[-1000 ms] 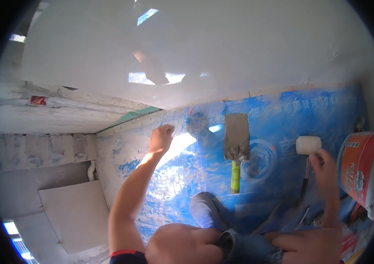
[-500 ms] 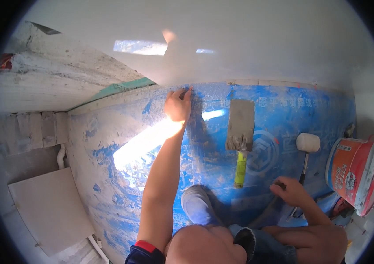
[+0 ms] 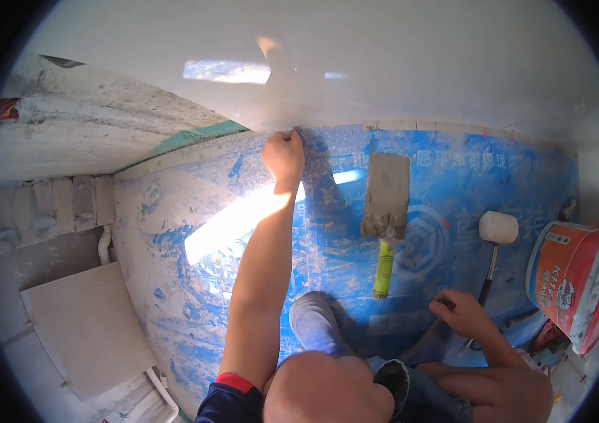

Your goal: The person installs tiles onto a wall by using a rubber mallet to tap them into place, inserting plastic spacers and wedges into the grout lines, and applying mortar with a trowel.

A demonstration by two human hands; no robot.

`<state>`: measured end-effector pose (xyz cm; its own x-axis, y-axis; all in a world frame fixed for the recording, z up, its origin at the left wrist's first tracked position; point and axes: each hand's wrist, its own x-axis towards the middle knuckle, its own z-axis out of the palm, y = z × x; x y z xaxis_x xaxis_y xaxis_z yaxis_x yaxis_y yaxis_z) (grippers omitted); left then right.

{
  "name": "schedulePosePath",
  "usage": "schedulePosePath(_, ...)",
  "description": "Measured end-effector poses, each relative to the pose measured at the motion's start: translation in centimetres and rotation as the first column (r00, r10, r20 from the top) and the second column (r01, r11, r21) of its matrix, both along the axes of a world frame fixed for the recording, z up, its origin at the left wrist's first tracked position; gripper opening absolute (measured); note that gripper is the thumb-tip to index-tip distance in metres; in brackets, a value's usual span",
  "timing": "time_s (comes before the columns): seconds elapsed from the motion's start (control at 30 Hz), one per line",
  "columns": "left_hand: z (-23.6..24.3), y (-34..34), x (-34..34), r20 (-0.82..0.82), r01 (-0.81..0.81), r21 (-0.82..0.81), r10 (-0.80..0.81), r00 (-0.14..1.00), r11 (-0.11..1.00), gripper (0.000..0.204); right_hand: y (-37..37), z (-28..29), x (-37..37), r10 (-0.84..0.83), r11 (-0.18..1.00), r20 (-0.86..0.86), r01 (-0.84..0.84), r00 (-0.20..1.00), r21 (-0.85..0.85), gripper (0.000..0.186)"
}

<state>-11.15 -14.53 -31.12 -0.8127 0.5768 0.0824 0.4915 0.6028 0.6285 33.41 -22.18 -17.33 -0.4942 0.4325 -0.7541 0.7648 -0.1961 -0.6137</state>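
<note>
My left hand (image 3: 284,156) reaches to the bottom edge of a glossy white wall panel (image 3: 419,70), fingers pinched; whatever is between them is too small to make out. My right hand (image 3: 458,314) is curled low on the right; its grip is partly hidden. A mortar-coated trowel (image 3: 384,190) with a yellow-green handle lies on the blue protective sheet (image 3: 342,261) between my hands. A white-headed mallet (image 3: 497,227) with a dark grip lies above my right hand.
A red and orange bucket (image 3: 567,278) lies tilted at the right. At the left are a leaning grey board (image 3: 81,331), white pipes (image 3: 105,247) and rough, unfinished surfaces (image 3: 59,141). My grey shoe (image 3: 310,321) rests on the sheet.
My left hand has moved up to the panel's bottom edge. My right hand has left the mallet head and moved down and left. The view has shifted.
</note>
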Motion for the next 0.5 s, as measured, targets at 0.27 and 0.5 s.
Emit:
schedulePosePath(0.27, 0.7, -0.9, -1.2, 0.023, -0.099, -0.01, 0.099, 0.995, 0.995, 0.024, 1.3, 1.4, -1.6, 0.043, 0.999, 0.009, -0.043, 0.999, -0.007, 0.033)
schedulePosePath(0.5, 0.5, -3.3, -5.1, -0.069, -0.153, -0.005, 0.152, 0.986, 0.988, 0.022, 3.1, 5.0, -1.3, 0.326, 0.942, 0.092, -0.331, 0.941, 0.051, 0.031)
